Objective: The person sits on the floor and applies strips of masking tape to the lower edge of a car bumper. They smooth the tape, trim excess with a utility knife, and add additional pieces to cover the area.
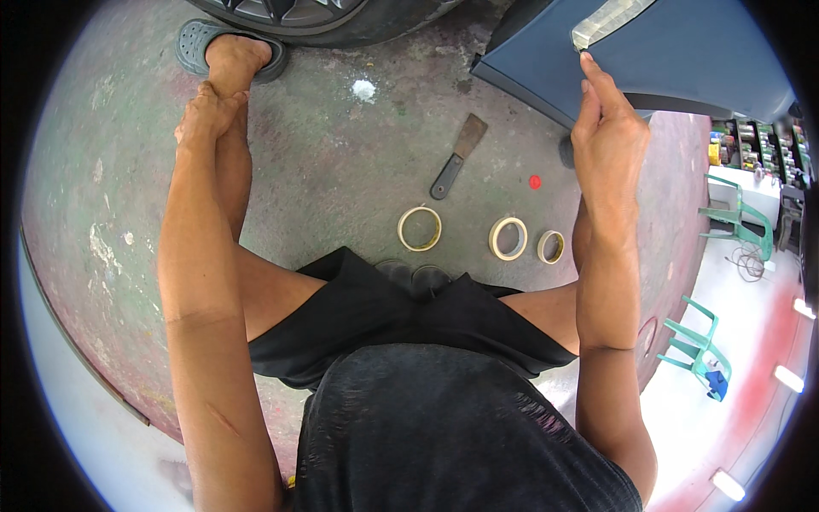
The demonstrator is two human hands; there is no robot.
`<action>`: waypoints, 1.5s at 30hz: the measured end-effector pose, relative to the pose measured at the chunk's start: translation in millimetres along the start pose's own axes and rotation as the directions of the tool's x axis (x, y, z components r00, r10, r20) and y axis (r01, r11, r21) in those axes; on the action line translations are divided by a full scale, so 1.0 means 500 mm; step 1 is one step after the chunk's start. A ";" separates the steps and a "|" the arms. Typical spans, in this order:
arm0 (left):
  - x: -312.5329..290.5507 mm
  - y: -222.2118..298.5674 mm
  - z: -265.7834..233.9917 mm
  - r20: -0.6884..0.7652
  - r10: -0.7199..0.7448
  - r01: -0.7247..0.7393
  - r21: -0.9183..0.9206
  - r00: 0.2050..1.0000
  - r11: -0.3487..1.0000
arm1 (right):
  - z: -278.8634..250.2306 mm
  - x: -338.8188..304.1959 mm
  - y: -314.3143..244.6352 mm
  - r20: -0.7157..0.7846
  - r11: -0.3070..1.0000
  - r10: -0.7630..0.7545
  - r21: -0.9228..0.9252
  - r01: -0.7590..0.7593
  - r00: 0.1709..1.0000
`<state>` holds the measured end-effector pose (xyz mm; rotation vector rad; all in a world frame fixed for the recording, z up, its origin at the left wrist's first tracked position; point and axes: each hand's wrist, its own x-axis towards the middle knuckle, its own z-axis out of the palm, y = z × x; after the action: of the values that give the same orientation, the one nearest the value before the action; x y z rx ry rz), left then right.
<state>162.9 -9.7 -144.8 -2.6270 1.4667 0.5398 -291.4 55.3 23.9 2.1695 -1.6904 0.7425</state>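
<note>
My right hand (611,141) reaches up to a dark blue car body panel (682,72). Its index finger is stretched out, the tip touching the lower end of a cream masking tape strip (610,23) on the panel. The thumb stands a little apart below that finger, and the other fingers are mostly hidden; I see nothing held. My left hand (207,111) is closed around my left lower leg (232,136) just above the ankle. That foot wears a grey clog (194,44).
A scraper (461,155), three tape rolls (419,229), a red cap-like disc (535,182) and white powder (363,90) lie on the worn floor between my legs. A car tyre (341,32) stands ahead. Green plastic chairs (740,215) and a stocked shelf (755,145) are at right.
</note>
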 end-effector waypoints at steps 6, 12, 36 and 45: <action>0.004 -0.006 0.003 -0.005 0.003 -0.003 -0.020 1.000 1.000 | -0.010 0.003 -0.008 0.055 0.999 0.037 -0.026 -0.035 0.998; 0.000 -0.001 0.001 -0.006 0.006 -0.006 -0.019 1.000 1.000 | -0.013 -0.001 0.002 0.042 1.000 0.004 -0.004 -0.004 0.999; -0.576 0.557 0.015 -0.462 0.569 -0.524 -0.849 0.680 -0.063 | -0.057 -0.243 0.495 -0.162 0.794 0.542 -0.222 -0.566 0.825; -0.548 0.593 0.012 -0.571 0.478 -0.676 -0.735 0.667 0.064 | 0.039 -0.378 0.630 0.258 0.544 0.833 -0.550 -0.634 0.490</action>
<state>-218.3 54.2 -27.6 -2.4551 3.1070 1.7498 -623.1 113.5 -124.2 1.2963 -2.8432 -0.0812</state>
